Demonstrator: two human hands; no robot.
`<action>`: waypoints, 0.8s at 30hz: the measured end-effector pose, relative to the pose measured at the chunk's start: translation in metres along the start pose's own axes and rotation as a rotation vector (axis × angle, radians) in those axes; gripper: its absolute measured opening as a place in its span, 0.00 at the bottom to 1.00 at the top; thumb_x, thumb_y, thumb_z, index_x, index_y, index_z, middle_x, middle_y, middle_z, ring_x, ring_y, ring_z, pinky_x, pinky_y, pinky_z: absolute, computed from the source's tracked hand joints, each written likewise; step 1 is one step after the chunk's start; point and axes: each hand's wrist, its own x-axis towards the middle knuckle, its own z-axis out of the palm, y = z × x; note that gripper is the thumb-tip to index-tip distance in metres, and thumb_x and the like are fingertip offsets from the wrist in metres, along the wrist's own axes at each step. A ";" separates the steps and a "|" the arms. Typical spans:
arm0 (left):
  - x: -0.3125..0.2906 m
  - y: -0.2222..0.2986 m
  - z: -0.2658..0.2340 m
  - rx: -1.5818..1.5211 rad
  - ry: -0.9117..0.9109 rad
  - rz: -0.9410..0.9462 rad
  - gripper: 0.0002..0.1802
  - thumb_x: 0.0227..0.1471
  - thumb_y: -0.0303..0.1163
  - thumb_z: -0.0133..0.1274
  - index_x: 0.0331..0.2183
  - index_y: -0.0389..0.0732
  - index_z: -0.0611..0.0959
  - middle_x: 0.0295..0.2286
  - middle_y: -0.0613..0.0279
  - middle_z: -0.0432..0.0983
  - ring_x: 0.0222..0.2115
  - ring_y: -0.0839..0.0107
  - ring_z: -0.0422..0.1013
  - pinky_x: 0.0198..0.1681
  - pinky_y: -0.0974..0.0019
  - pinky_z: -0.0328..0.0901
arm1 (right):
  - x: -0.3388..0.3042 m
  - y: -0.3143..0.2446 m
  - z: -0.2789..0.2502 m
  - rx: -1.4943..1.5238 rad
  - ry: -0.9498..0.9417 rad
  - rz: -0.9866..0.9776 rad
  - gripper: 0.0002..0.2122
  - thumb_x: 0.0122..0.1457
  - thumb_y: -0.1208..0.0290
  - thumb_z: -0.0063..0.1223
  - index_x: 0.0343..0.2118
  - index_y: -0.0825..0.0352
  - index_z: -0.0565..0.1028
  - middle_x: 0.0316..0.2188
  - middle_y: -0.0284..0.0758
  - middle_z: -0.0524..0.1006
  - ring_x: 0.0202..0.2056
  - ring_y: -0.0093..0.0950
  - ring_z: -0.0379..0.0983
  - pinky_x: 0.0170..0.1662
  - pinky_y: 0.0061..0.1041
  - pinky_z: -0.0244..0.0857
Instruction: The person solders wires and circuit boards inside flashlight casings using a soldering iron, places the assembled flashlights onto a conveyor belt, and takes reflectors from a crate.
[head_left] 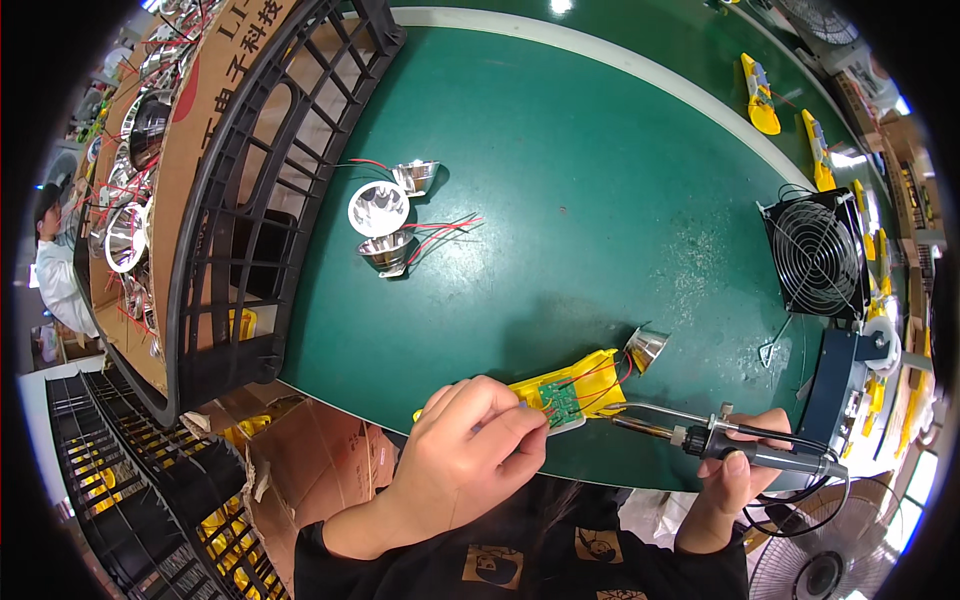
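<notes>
My left hand (468, 440) is closed on the near end of a yellow plastic housing (602, 380) at the table's front edge; its fingers hide part of it. Inside the housing sits a small green circuit board (560, 402) with red and dark wires. The wires lead to a silver reflector cup (648, 346), tilted on the table just beyond. From the right, my right hand (738, 470) grips a soldering iron (765, 452) by its dark handle. A thin metal tube (665, 411) runs along the iron. Its tip points at the board's right side; whether they touch, I cannot tell.
Several reflector cups (378, 208) with wires lie on the green table (560, 200). To the left stands a black plastic crate (215, 190) beside a carton full of reflectors. A black fan (817, 255) and a blue box (838, 378) stand right. Yellow housings (760, 95) lie beyond a pale rail.
</notes>
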 end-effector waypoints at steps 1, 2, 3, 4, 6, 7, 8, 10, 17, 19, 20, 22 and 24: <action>0.001 -0.001 -0.001 0.002 0.000 0.006 0.10 0.28 0.21 0.57 0.21 0.39 0.76 0.19 0.66 0.62 0.18 0.72 0.63 0.23 0.70 0.59 | -0.001 0.001 -0.001 0.002 0.003 -0.005 0.16 0.42 0.67 0.55 0.26 0.73 0.62 0.13 0.38 0.66 0.09 0.19 0.61 0.13 0.15 0.57; 0.001 -0.002 -0.002 0.017 -0.013 0.046 0.10 0.29 0.21 0.58 0.22 0.39 0.76 0.19 0.66 0.62 0.18 0.72 0.63 0.23 0.70 0.59 | -0.002 0.001 -0.001 -0.004 0.015 -0.005 0.16 0.42 0.66 0.55 0.26 0.73 0.62 0.14 0.38 0.67 0.09 0.19 0.61 0.13 0.15 0.57; 0.001 -0.003 -0.002 0.033 -0.026 0.087 0.11 0.29 0.22 0.58 0.23 0.39 0.77 0.19 0.67 0.62 0.18 0.73 0.63 0.22 0.70 0.59 | -0.003 0.002 -0.002 -0.010 0.026 -0.005 0.17 0.42 0.66 0.55 0.26 0.73 0.62 0.14 0.38 0.67 0.09 0.19 0.61 0.13 0.15 0.56; 0.001 -0.004 -0.003 0.035 -0.026 0.094 0.11 0.29 0.22 0.58 0.23 0.39 0.77 0.19 0.67 0.62 0.18 0.73 0.63 0.22 0.70 0.59 | -0.004 0.002 -0.003 -0.008 0.030 -0.011 0.17 0.42 0.66 0.55 0.26 0.73 0.62 0.14 0.38 0.67 0.09 0.19 0.61 0.13 0.15 0.56; 0.001 -0.007 -0.004 0.069 -0.041 0.163 0.11 0.29 0.22 0.59 0.24 0.38 0.77 0.19 0.67 0.61 0.18 0.73 0.62 0.22 0.71 0.58 | -0.006 0.003 -0.005 0.003 0.046 0.003 0.17 0.42 0.66 0.56 0.26 0.73 0.63 0.14 0.38 0.67 0.09 0.19 0.61 0.12 0.15 0.56; 0.002 -0.008 -0.003 0.071 -0.042 0.170 0.11 0.29 0.22 0.59 0.24 0.38 0.77 0.19 0.67 0.61 0.18 0.73 0.62 0.22 0.71 0.58 | -0.007 0.004 -0.006 0.005 0.050 -0.002 0.17 0.42 0.66 0.56 0.26 0.73 0.63 0.14 0.38 0.67 0.09 0.19 0.61 0.12 0.15 0.56; 0.002 -0.010 -0.002 0.070 -0.051 0.201 0.11 0.29 0.22 0.59 0.23 0.38 0.77 0.18 0.67 0.61 0.18 0.73 0.62 0.22 0.71 0.58 | -0.008 0.006 -0.008 0.007 0.052 -0.008 0.16 0.43 0.66 0.56 0.27 0.73 0.63 0.15 0.38 0.67 0.09 0.19 0.61 0.12 0.15 0.56; 0.003 -0.013 0.002 0.069 -0.062 0.239 0.10 0.29 0.22 0.58 0.23 0.38 0.77 0.18 0.67 0.61 0.18 0.73 0.62 0.22 0.71 0.58 | -0.010 0.006 -0.010 0.009 0.059 -0.019 0.16 0.43 0.67 0.55 0.27 0.73 0.63 0.15 0.38 0.67 0.09 0.19 0.61 0.12 0.15 0.56; -0.001 -0.019 -0.002 -0.027 0.082 0.216 0.09 0.28 0.20 0.57 0.20 0.40 0.78 0.18 0.67 0.63 0.16 0.77 0.61 0.17 0.76 0.56 | -0.017 0.006 -0.007 0.040 0.090 -0.047 0.15 0.44 0.67 0.54 0.26 0.72 0.62 0.15 0.36 0.66 0.08 0.16 0.57 0.11 0.12 0.52; -0.005 -0.018 -0.008 -0.064 0.145 0.120 0.07 0.30 0.20 0.55 0.21 0.39 0.78 0.18 0.65 0.64 0.17 0.77 0.62 0.18 0.76 0.57 | -0.020 0.010 -0.009 0.029 0.109 -0.061 0.15 0.45 0.66 0.53 0.26 0.71 0.61 0.14 0.33 0.64 0.07 0.14 0.55 0.11 0.09 0.51; -0.009 -0.018 -0.014 -0.059 0.195 0.053 0.06 0.32 0.21 0.54 0.21 0.38 0.78 0.19 0.64 0.65 0.17 0.76 0.62 0.19 0.76 0.57 | -0.022 0.011 -0.013 0.035 0.129 -0.081 0.14 0.45 0.66 0.52 0.26 0.71 0.61 0.14 0.33 0.64 0.07 0.14 0.55 0.11 0.09 0.50; -0.017 -0.022 -0.030 -0.062 0.179 -0.014 0.12 0.32 0.27 0.55 0.27 0.37 0.77 0.22 0.59 0.67 0.24 0.70 0.64 0.28 0.70 0.60 | -0.027 0.015 -0.020 0.056 0.149 -0.110 0.13 0.46 0.67 0.51 0.26 0.71 0.61 0.14 0.32 0.63 0.08 0.14 0.55 0.11 0.09 0.50; -0.010 -0.011 -0.043 0.085 0.008 0.080 0.21 0.29 0.32 0.59 0.32 0.37 0.76 0.28 0.59 0.68 0.30 0.65 0.64 0.34 0.68 0.59 | -0.034 0.019 -0.027 0.115 0.193 -0.094 0.12 0.47 0.69 0.51 0.26 0.71 0.62 0.13 0.31 0.62 0.08 0.14 0.54 0.11 0.09 0.49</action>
